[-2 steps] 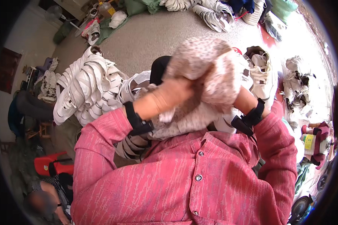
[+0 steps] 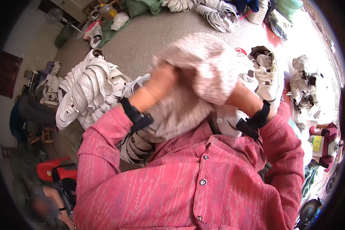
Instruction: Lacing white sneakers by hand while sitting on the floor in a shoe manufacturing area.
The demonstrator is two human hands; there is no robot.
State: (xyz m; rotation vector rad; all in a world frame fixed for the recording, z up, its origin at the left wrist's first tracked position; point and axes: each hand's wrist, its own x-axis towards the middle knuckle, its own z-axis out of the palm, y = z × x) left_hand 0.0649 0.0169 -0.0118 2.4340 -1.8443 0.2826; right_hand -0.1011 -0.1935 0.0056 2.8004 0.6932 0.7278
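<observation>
A pale cloth with a small brownish print (image 2: 212, 63) is bunched and lifted in front of my chest, its lower part draping over my lap. My left hand (image 2: 163, 79) grips it from the left, blurred by motion, its fingers tucked under the folds. From the right, my right hand (image 2: 237, 94) reaches into the same cloth; folds cover nearly all of that hand, and it appears closed on the fabric. Just beyond my right wrist are white shoes, one a laced sneaker (image 2: 265, 76). Close to my left wrist lies a heap of white shoe uppers (image 2: 92, 84).
More white shoe uppers (image 2: 218, 17) lie on the floor ahead. Another shoe pile (image 2: 306, 90) is at the right, near a labelled container (image 2: 316, 143). At the lower left, a person (image 2: 51, 197) sits by a red chair (image 2: 51, 168). A fan (image 2: 54, 16) stands far left.
My left hand has moved left and slightly up. The cloth has shifted left with it and hangs wider over my lap. My right hand has shifted a little to the left.
</observation>
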